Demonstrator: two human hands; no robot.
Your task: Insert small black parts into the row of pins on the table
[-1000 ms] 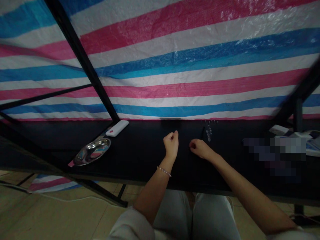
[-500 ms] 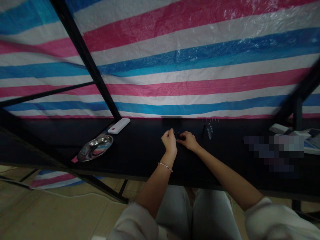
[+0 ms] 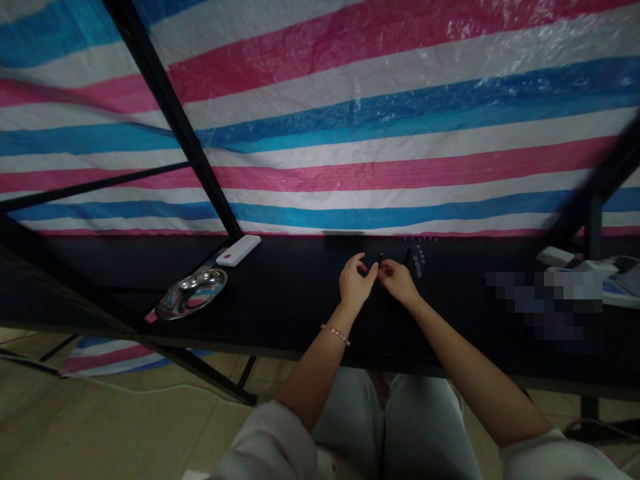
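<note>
My left hand is over the black table, its thumb and forefinger curved apart with nothing visible between them. Its thumb tip is close to the fingertips of my right hand. Those right fingers are pinched together on a small dark piece, too small and dim to name, which shows just above them. Just past the right hand lies a thin dark stick. Beside it is a cluster of small clear pieces, and a row of tiny clear pieces lines the back edge.
An oval shiny metal dish sits at the left, with a white rectangular box behind it. White objects and a blurred-out patch are at the right. Black frame posts stand before a striped plastic sheet.
Both hands have moved right, toward the clear pieces, and closer together. My left fingers have opened from a closed curl. The small dark piece now shows above my right fingertips.
</note>
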